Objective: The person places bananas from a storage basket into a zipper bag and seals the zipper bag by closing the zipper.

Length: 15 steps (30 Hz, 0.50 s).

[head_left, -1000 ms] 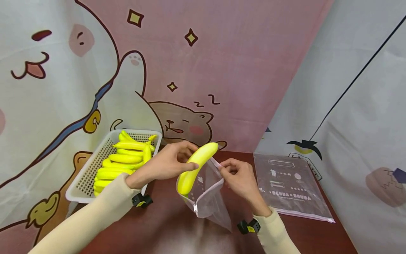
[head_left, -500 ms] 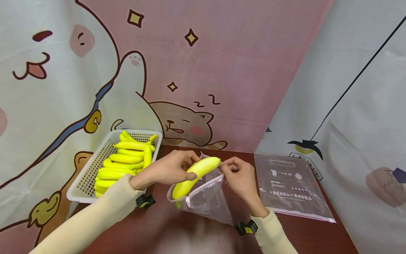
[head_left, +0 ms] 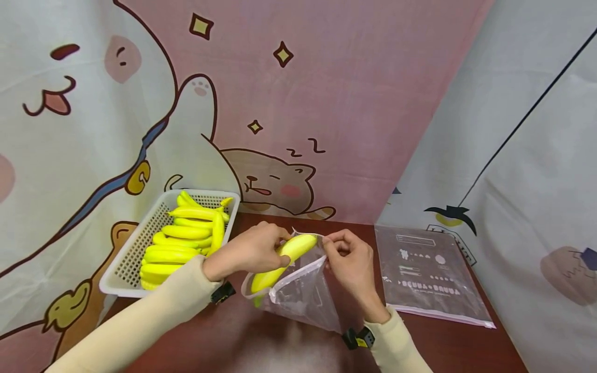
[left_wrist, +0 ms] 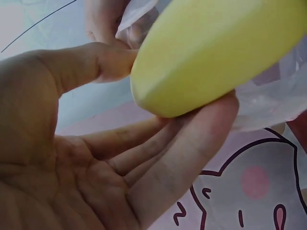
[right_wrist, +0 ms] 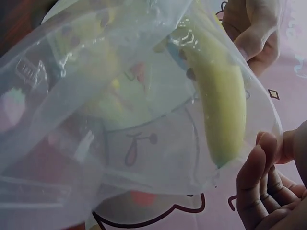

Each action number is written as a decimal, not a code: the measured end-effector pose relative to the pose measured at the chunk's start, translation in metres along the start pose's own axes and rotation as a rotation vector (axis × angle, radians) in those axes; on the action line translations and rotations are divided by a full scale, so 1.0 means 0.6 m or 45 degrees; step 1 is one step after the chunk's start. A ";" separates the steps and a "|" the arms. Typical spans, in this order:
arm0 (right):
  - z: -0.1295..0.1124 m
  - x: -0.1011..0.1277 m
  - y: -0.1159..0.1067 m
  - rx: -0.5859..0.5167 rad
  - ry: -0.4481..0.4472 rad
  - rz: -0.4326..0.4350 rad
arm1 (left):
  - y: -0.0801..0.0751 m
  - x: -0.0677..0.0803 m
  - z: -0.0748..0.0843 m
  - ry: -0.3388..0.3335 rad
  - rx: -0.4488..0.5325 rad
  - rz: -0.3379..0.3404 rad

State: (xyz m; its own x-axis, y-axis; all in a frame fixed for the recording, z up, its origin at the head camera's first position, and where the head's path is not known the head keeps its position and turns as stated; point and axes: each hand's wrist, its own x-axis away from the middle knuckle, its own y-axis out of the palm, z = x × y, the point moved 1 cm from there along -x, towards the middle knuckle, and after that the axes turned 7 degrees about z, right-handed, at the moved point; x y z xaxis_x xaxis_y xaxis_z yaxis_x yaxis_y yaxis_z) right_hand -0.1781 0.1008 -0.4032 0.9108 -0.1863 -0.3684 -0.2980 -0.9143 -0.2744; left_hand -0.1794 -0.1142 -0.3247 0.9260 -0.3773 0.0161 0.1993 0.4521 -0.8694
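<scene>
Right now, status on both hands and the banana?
Left hand grips banana, partly inside bag. Right hand pinches bag rim open. Nothing blocking.

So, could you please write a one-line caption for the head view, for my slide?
Left hand slides a banana into a clear zip bag whose mouth the right hand pinches open.
</scene>
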 end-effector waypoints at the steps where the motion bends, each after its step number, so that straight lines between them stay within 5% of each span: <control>1: -0.001 0.001 0.001 -0.010 -0.005 -0.003 | 0.001 0.000 0.001 -0.006 -0.016 0.013; 10: -0.007 0.007 0.008 -0.091 0.010 0.020 | 0.006 -0.008 0.012 -0.025 -0.122 0.012; 15: -0.003 0.011 0.013 -0.094 -0.016 0.042 | 0.004 -0.015 0.011 -0.104 -0.150 -0.019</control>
State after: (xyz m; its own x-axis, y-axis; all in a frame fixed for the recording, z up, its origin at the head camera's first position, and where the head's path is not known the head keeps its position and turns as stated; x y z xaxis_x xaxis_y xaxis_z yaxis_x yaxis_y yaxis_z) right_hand -0.1740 0.0919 -0.4059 0.8971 -0.2124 -0.3874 -0.3052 -0.9320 -0.1957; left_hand -0.1849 -0.1044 -0.3235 0.9471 -0.3142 0.0656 0.1788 0.3468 -0.9208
